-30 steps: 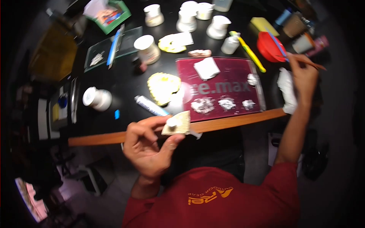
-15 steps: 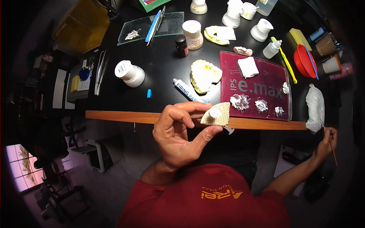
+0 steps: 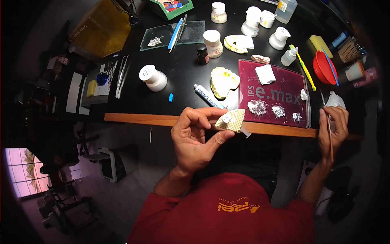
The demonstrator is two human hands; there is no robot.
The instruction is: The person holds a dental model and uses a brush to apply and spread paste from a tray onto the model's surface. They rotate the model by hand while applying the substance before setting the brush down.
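The right hand point(image 3: 334, 129) has moved from the near end of a white wad point(image 3: 336, 100) to over it, right of the maroon slab point(image 3: 290, 83), grasping a thin brush point(image 3: 331, 142); the brush therefore seems clear of the honeycomb tray point(image 3: 236, 125). The left hand point(image 3: 193, 140) pinches that tray, bearing a small white piece point(image 3: 228, 118), just off the slab's near-left corner. White mounds point(image 3: 278, 111) line the slab's near side; jars point(image 3: 213, 44) stand beyond it on a black table point(image 3: 187, 77). Far left of it, a bright window point(image 3: 26, 173) lights a dim room.
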